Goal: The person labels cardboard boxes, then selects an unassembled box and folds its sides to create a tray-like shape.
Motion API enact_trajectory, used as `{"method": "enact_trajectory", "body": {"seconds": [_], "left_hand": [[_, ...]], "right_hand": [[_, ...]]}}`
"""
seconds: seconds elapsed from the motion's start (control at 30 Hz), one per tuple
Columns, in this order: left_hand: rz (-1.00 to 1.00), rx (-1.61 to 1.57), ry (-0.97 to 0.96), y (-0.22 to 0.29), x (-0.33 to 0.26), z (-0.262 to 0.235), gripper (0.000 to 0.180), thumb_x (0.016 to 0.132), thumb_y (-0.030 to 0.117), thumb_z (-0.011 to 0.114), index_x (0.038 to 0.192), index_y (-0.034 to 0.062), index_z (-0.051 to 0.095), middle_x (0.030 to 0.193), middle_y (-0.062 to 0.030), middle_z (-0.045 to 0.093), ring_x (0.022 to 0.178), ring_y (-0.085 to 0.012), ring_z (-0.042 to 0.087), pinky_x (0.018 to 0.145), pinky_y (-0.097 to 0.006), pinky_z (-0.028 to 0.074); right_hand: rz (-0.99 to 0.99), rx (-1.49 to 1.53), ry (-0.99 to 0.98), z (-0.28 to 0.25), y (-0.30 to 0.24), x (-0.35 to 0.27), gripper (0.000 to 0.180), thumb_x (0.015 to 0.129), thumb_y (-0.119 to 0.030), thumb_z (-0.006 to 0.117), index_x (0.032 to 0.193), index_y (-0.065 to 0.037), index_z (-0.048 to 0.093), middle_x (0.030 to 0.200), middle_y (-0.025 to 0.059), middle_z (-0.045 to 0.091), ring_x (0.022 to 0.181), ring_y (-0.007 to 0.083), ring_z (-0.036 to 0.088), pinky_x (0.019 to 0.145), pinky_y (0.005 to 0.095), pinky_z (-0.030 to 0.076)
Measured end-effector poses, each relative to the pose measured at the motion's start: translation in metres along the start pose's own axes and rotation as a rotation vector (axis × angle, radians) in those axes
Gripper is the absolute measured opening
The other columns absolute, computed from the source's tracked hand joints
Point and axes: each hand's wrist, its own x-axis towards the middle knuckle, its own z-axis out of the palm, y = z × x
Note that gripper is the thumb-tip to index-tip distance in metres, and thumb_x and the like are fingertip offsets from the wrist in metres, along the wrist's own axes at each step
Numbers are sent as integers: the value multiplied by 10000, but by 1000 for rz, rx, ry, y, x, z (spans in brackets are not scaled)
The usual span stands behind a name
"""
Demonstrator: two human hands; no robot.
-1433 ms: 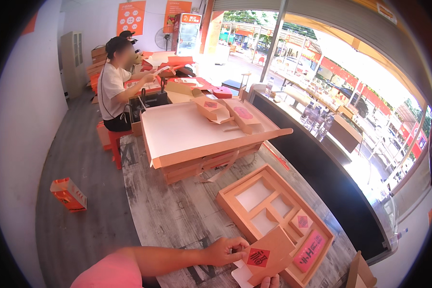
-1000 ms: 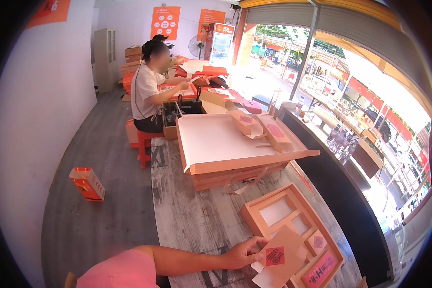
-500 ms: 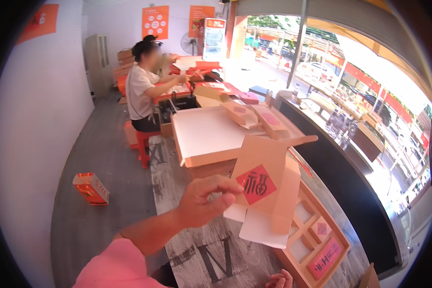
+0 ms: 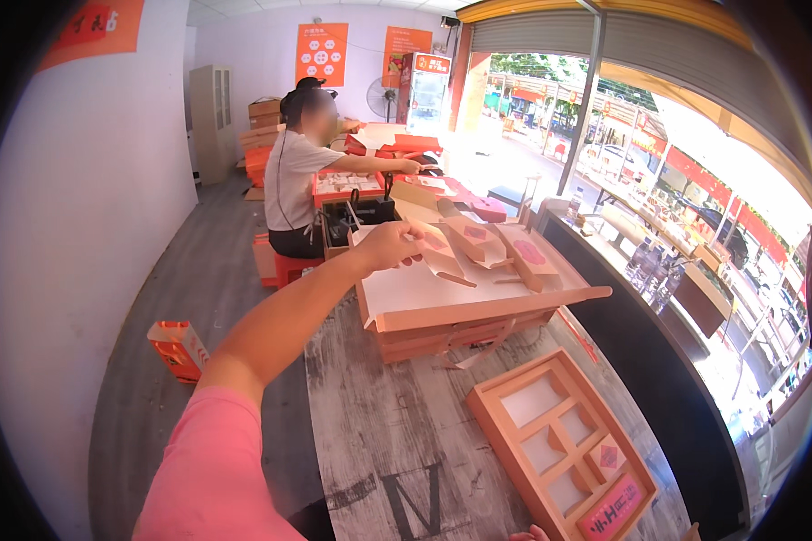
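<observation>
My left hand (image 4: 391, 247) reaches far forward, its fingers closed in a pinch on a small kraft cardboard carton (image 4: 439, 259) with a red diamond label. This carton is tilted over the large white-lined cardboard box lid (image 4: 397, 298). Two more cartons, one with a red diamond (image 4: 478, 240) and one with a pink label (image 4: 528, 252), lie beside it on the lid. Only the fingertips of my right hand (image 4: 528, 535) show at the lower edge, next to a divided cardboard tray (image 4: 487, 404). A small diamond-labelled box (image 4: 608, 453) and a red packet (image 4: 612, 508) sit in its compartments.
The tray and lid rest on a grey wood-pattern table (image 4: 361, 433). Beyond, a person (image 4: 302, 171) sits on a red stool (image 4: 295, 269) at another table. A red carton (image 4: 177, 351) stands on the floor at left. Bottles (image 4: 650, 266) stand on the right-hand counter.
My left hand has carried the carton forward, from above the near table to over the large lid. My right hand has slipped lower, mostly out of view. The seated person's arm now stretches farther right.
</observation>
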Motion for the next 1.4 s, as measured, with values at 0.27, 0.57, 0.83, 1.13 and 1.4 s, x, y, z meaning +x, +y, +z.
{"method": "enact_trajectory", "body": {"seconds": [0.27,0.57,0.83,1.13,1.4], "left_hand": [[490,471,62,36,-21,16,319,902,247,719,1179,88,716,1186,-127,701,1074,-282,672,941,-379,532],[985,129,-390,82,-138,180,71,838,109,721,842,63,667,1180,-92,695,1100,-305,661,924,-414,540],[981,121,-859,81,-197,421,471,778,134,736,1228,34,640,1341,-194,569,1267,-370,540,1040,-429,484],[1047,105,-950,101,-217,505,568,693,330,826,1164,38,699,1345,-184,583,1250,-388,550,1049,-438,478],[1072,77,-853,73,-208,485,730,709,323,865,1339,59,607,1488,-248,492,1344,-430,504,1141,-473,410]], "right_hand": [[32,48,17,2,2,-1,276,1078,-129,467,1314,-38,579,923,50,660,722,118,553,647,250,473],[54,47,-26,-3,-5,-3,264,1050,-90,524,1301,-36,588,934,26,646,744,99,542,640,239,467],[-57,-234,-50,3,-15,-10,227,1007,-111,621,1200,-2,667,1058,66,662,940,170,614,838,304,521],[72,43,-9,-30,35,1,218,979,-72,662,1181,10,655,988,90,724,845,138,680,710,248,564],[89,85,-148,-18,24,1,208,1014,-52,623,1215,-3,642,1014,36,708,808,80,620,717,229,521]]}}
